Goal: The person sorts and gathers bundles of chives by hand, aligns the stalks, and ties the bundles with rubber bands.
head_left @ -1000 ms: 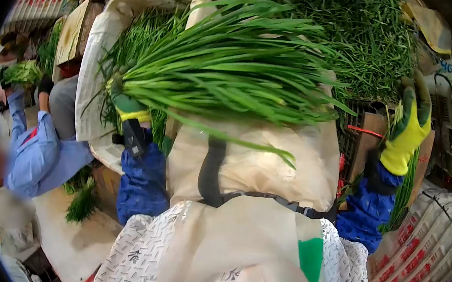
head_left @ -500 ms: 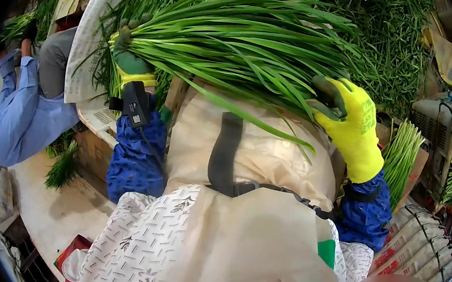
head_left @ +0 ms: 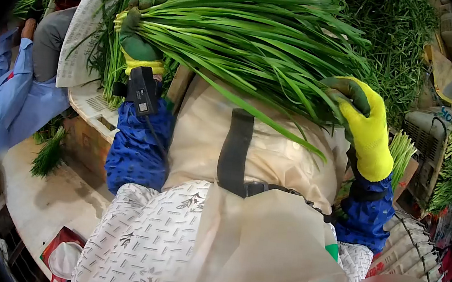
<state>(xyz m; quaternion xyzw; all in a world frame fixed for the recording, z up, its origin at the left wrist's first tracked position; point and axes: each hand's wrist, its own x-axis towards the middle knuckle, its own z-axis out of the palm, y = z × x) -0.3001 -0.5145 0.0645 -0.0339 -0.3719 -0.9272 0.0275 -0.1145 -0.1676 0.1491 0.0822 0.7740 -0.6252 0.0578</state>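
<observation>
A large bunch of long green leafy stalks [head_left: 249, 38] lies across the top of my lap, its pale stem ends to the left. My left hand [head_left: 140, 39], in a green and yellow glove, is wrapped round the stem ends. At the leafy right end, my right hand [head_left: 360, 112], gloved the same way, has its fingers and thumb curled on the leaf tips. Beneath the bunch is my beige apron [head_left: 204, 133] with a dark strap. One long leaf droops over the apron.
A white-lined basket [head_left: 91, 31] of greens is at the upper left, and a co-worker in a blue shirt [head_left: 25, 90] sits beyond it. Loose greens [head_left: 399, 43] lie at the upper right. A crate of greens [head_left: 429, 147] and upright stalks [head_left: 401, 152] stand on the right.
My right hand has come in from the far right, where it was open, and closed on the leaf tips. My left hand still holds the stem ends; the view has shifted.
</observation>
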